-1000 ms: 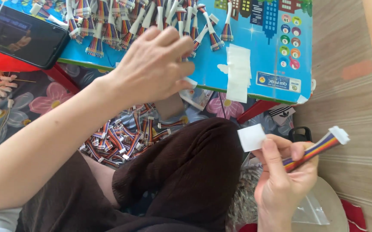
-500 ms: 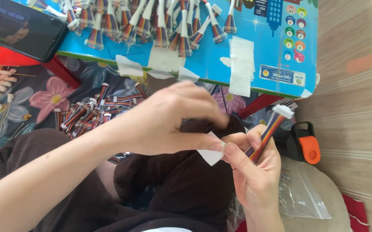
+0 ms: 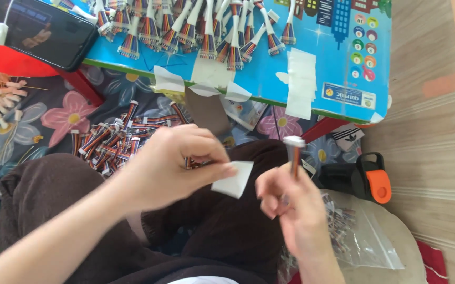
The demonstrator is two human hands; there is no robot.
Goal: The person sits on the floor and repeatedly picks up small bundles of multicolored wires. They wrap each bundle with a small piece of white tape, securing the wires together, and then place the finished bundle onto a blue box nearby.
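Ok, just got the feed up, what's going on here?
A seated person is working with both hands above their lap. The left hand pinches a small white tape piece, while the right hand holds a multicoloured ribbon cable upright, its white connector on top. Many similar cables lie in rows on the blue table, more strips of tape hang from its edge, and another pile sits on the floral mat.

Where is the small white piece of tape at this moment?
In the head view, the white piece of tape is at centre frame, pinched by the left hand, just left of the right hand holding the cable, above the lap.
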